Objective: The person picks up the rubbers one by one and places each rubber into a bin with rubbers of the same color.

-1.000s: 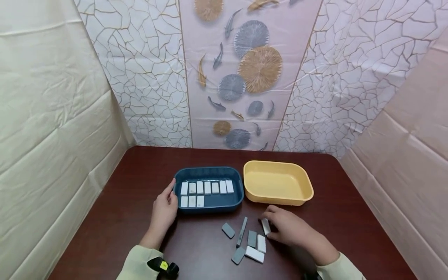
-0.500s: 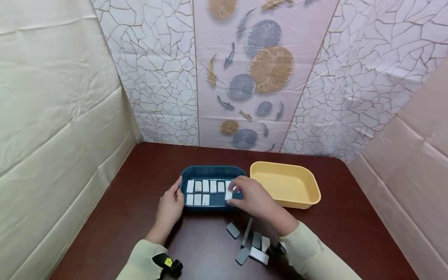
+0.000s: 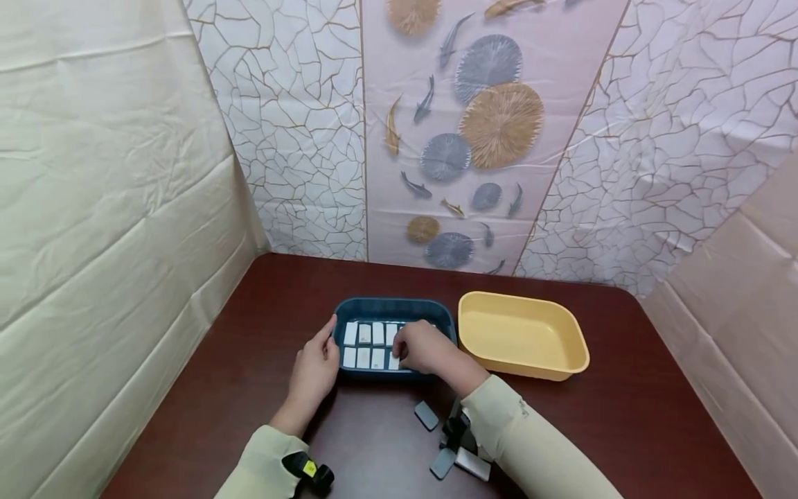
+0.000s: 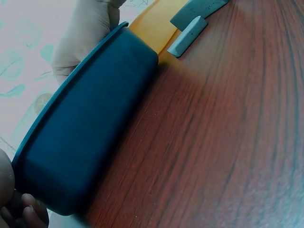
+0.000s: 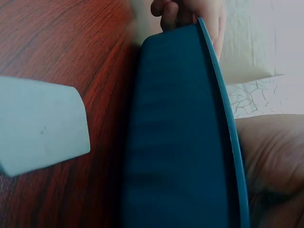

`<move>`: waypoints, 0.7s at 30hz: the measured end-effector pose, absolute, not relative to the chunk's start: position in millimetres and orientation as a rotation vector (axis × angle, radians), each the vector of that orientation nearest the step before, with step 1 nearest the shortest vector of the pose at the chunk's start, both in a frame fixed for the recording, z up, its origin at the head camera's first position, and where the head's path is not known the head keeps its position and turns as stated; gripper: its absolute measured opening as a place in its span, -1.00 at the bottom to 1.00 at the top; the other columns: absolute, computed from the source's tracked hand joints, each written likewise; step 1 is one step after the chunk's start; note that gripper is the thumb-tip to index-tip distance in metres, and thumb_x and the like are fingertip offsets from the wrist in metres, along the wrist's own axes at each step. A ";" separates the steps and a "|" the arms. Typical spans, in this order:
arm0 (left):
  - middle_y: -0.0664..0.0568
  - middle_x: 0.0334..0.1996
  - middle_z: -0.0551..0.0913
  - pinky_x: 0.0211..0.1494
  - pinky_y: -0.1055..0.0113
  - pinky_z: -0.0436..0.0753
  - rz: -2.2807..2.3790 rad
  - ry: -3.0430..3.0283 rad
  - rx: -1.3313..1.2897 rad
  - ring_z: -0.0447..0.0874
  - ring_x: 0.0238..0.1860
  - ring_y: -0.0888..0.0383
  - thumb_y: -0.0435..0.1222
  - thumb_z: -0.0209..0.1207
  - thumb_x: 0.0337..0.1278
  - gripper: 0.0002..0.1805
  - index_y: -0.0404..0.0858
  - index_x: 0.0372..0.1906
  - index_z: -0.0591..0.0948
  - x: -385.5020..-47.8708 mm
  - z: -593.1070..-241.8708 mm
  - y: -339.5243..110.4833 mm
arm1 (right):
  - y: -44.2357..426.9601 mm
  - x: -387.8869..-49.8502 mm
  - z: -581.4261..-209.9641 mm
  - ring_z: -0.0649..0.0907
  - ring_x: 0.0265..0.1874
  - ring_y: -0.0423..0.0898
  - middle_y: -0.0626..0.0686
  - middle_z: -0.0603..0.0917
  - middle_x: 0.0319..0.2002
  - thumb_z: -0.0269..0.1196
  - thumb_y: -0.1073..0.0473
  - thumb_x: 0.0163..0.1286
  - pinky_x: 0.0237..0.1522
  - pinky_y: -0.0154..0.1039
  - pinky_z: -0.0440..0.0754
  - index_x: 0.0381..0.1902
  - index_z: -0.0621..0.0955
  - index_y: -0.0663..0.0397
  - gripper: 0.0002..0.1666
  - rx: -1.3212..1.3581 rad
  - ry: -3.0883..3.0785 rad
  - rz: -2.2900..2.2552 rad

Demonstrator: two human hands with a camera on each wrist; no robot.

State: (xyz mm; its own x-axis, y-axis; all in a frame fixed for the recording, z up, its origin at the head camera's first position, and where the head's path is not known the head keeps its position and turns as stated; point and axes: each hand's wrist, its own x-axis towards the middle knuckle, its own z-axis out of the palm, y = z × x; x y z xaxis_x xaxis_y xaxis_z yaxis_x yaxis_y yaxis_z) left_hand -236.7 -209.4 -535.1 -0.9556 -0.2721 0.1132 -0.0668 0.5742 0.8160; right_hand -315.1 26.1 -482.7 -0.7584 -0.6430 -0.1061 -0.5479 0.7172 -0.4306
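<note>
A blue tray [image 3: 399, 302] stands on the table with white rectangular tiles [image 3: 377, 333] laid in two rows, faces up. My left hand [image 3: 314, 367] grips the tray's left end, its fingertips by the rim. Inside the tray, my right hand [image 3: 427, 346] pinches a white tile [image 3: 394, 361] at the right end of the front row and hides the tiles behind it. From the left wrist view the tray's outer side wall [image 4: 95, 114] is seen, with the right hand [image 4: 90, 33] reaching over its rim.
A yellow tray [image 3: 524, 333] stands right of the blue one. Loose tiles lie in front of it: a grey-backed tile [image 3: 427, 416], another grey-backed tile [image 3: 443, 463] and a white-sided tile [image 3: 472, 464]. The right forearm partly covers others. Patterned cloth [image 3: 299, 138] hangs behind the table.
My right hand has taken a white tile from the loose group, carried it left into the blue tray and lowered it into the front row. The left hand stays on the tray.
</note>
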 end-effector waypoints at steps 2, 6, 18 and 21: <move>0.08 -0.68 0.32 -0.56 0.22 0.28 -1.318 -2.576 0.277 0.25 -0.68 0.10 -0.26 0.03 0.68 -0.39 0.06 0.70 0.42 -237.8 -535.3 -207.9 | 28.3 -315.9 -484.4 0.70 -0.29 -0.22 -0.15 0.78 -0.29 0.60 0.28 0.35 -0.13 -0.20 0.81 -0.29 0.83 -0.10 -0.84 -0.938 2.666 -0.580; 0.09 -0.68 0.30 -0.54 0.22 0.27 -1.319 -2.549 0.268 0.23 -0.68 0.11 -0.30 0.03 0.66 -0.39 0.04 0.69 0.44 -238.3 -534.3 -207.5 | 30.2 -315.7 -484.4 0.74 -0.28 -0.22 -0.12 0.81 -0.27 0.60 0.26 0.36 -0.11 -0.20 0.82 -0.25 0.85 -0.06 -0.89 -0.966 2.647 -0.633; 0.10 -0.68 0.28 -0.52 0.22 0.28 -1.358 -2.547 0.248 0.20 -0.67 0.13 -0.31 0.01 0.68 -0.39 0.04 0.69 0.43 -236.0 -534.3 -208.1 | 29.1 -318.7 -487.1 0.74 -0.28 -0.26 -0.13 0.81 -0.26 0.63 0.20 0.34 -0.12 -0.24 0.81 -0.22 0.86 -0.04 -0.88 -0.953 2.627 -0.608; 0.10 -0.69 0.28 -0.52 0.21 0.27 -1.349 -2.545 0.249 0.18 -0.67 0.13 -0.32 0.02 0.68 -0.39 0.05 0.69 0.43 -236.1 -535.8 -208.2 | 26.2 -319.2 -485.8 0.70 -0.30 -0.24 -0.14 0.77 -0.30 0.62 0.22 0.35 -0.15 -0.22 0.78 -0.25 0.81 -0.06 -0.85 -0.953 2.609 -0.574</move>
State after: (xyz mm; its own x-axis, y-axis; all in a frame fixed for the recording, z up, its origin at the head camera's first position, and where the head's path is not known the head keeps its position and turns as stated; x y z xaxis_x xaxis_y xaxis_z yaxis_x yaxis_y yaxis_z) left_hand -236.1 -208.2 -535.8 -0.9541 -0.2650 0.1396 -0.0333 0.5569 0.8299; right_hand -319.2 26.2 -485.8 -0.7330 -0.6650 -0.1434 -0.5432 0.6991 -0.4650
